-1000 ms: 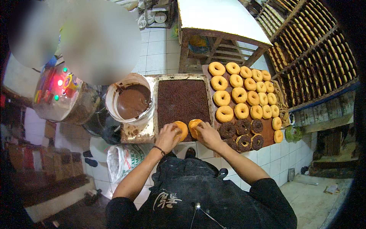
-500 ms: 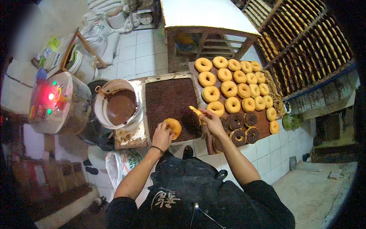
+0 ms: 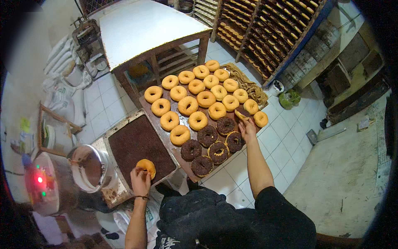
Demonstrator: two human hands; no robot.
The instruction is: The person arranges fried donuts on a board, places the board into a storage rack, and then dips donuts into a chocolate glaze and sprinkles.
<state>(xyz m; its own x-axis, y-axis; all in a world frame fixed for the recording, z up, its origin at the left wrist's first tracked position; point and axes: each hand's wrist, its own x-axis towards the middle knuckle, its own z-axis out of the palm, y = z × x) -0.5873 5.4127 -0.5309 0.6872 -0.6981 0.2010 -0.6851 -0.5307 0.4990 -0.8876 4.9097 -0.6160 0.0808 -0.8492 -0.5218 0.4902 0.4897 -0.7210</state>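
Observation:
My right hand (image 3: 248,130) grips a chocolate-coated doughnut (image 3: 241,113) by its edge, tilted, dark side up, at the right part of a brown board (image 3: 156,118). Several plain golden doughnuts (image 3: 188,106) lie in rows there, with several dark-coated ones (image 3: 218,152) at the near end. My left hand (image 3: 141,182) has its fingers closed over a plain doughnut (image 3: 146,167), which rests in the near part of a tray (image 3: 169,171) filled with dark brown sprinkles (image 3: 134,139). Part of that doughnut is hidden by the fingers.
Left of the tray is a white bucket (image 3: 108,166) of chocolate, beside a round container (image 3: 58,182) with lights. A white-topped table (image 3: 149,33) stands behind. Farther right rise racks (image 3: 282,33) filled with doughnuts; brown cloth (image 3: 246,85) lies by the board's far corner.
My right hand has carried the coated doughnut from above the sprinkle tray rightward over the board. My left hand stays on the plain doughnut. The view has turned to the right.

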